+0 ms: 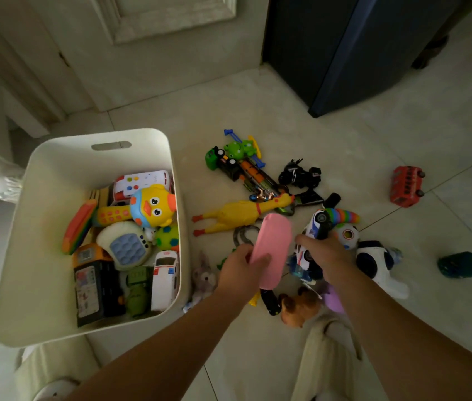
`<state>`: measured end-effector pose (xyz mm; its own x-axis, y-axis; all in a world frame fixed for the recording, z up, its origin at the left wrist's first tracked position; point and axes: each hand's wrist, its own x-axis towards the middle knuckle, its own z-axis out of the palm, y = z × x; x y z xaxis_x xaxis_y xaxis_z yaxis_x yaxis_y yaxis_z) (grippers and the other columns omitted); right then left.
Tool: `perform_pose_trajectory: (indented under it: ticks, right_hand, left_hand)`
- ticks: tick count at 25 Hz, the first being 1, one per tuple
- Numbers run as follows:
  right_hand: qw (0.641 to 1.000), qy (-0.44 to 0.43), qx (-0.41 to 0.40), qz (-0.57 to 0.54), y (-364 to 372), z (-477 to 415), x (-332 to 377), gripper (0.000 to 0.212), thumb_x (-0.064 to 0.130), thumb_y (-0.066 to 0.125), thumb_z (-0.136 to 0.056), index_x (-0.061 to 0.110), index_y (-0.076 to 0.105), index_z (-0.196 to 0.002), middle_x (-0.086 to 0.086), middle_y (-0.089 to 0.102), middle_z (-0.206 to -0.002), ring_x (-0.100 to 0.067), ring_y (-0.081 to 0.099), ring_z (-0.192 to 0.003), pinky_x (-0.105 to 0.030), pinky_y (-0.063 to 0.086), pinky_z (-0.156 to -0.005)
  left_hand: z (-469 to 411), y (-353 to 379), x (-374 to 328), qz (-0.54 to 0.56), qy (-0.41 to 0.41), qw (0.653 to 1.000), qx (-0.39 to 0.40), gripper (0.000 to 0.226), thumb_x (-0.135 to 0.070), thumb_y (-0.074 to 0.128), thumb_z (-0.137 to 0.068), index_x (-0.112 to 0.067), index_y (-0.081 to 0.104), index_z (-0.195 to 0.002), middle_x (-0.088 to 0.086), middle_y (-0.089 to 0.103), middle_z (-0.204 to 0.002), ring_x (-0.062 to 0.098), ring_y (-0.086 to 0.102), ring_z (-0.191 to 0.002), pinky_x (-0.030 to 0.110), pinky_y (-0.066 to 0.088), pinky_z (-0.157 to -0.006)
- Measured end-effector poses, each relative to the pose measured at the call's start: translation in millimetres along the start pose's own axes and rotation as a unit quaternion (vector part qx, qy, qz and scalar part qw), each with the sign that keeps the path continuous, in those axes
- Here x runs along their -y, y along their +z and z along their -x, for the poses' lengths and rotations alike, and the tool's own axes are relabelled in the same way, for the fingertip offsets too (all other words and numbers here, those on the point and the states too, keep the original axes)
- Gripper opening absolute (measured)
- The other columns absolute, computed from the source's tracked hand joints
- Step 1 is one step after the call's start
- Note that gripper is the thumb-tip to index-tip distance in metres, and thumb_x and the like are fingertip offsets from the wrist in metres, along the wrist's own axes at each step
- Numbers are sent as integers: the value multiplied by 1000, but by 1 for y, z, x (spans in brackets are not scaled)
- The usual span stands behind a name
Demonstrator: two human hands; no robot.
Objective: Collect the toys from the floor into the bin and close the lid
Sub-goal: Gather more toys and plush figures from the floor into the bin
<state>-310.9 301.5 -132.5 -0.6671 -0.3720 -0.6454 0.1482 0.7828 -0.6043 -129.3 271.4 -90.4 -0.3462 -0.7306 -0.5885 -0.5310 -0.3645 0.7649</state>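
Observation:
A cream plastic bin stands open on the floor at the left, partly filled with several toys, among them a yellow duck toy. My left hand is shut on a flat pink oblong toy, held above the floor to the right of the bin. My right hand is shut on a white and blue toy car, lifted over the pile. Loose on the tiles lie a yellow rubber chicken, a green truck, a black motorbike and a brown plush dog. No lid is in view.
A red toy bus and a dark green object lie apart at the right. A dark blue cabinet stands at the back right and a pale door behind the bin. My knees in light trousers are at the bottom.

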Motion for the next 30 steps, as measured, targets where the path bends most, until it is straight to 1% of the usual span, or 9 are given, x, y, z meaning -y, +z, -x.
perform_pose_trajectory:
  ticks: [3,5,9,12,17,23,26,28,30]
  right_hand:
    - [996,-24,41,-82,-5,22,28,33,31,73,-74,12,65,-100,-10,71,-94,-25,66,-84,-37,56,-78]
    - [987,-69,85,-117,-12,42,51,28,31,70,-79,14,64,-100,-9,72,-96,-25,68,-90,-41,56,-84]
    - [936,-159,236,-208,-17,99,101,8,18,59,-87,16,65,-92,-7,70,-88,-20,67,-83,-29,54,-70]
    - [877,-183,340,-285,-9,145,133,17,19,53,-89,17,70,-93,-6,72,-98,-21,68,-94,-35,52,-87]
    - [829,-189,404,-337,30,212,163,23,20,53,-85,16,69,-101,-10,69,-110,-27,62,-109,-43,41,-105]
    - [826,-172,466,-266,114,259,161,28,18,53,-90,21,75,-74,-2,73,-86,-18,69,-85,-34,51,-86]
    - [867,-142,415,-235,150,242,157,9,23,64,-85,20,70,-91,-3,70,-91,-20,66,-88,-34,52,-78]
    - [918,-162,359,-56,175,220,143,38,33,78,-72,19,66,-105,-6,74,-99,-21,70,-88,-37,57,-77]
    - [925,-140,341,94,200,207,121,61,36,87,-60,16,64,-112,-8,75,-100,-24,72,-88,-40,59,-80]
  left_hand:
    - [10,-9,-13,171,-40,984,35,31,-40,61,-87,-17,62,-107,5,66,-108,21,62,-96,37,55,-81]
    - [17,-20,-32,247,-22,968,38,38,-44,67,-80,-17,67,-107,7,70,-110,27,64,-104,44,52,-94]
    - [31,-65,-79,311,56,947,51,27,-38,66,-84,-19,69,-103,0,73,-105,20,67,-101,45,47,-100]
    - [48,-116,-103,388,45,906,165,37,-37,60,-88,-14,65,-117,5,71,-106,22,69,-92,48,47,-95]
    - [76,-187,-87,454,65,864,207,68,-45,60,-80,-15,48,-140,13,56,-137,38,53,-123,68,39,-96]
    - [105,-267,-4,494,86,856,127,61,-46,64,-76,-15,59,-128,12,59,-126,31,60,-107,55,45,-94]
    - [110,-300,32,549,132,819,99,54,-47,52,-82,-15,61,-124,15,63,-121,34,65,-101,57,51,-86]
    - [106,-316,46,565,140,810,74,54,-48,49,-83,-15,62,-123,15,65,-117,34,65,-99,55,53,-84]
    - [99,-322,54,568,139,808,67,50,-48,50,-83,-15,67,-116,14,66,-113,33,65,-99,53,53,-86]
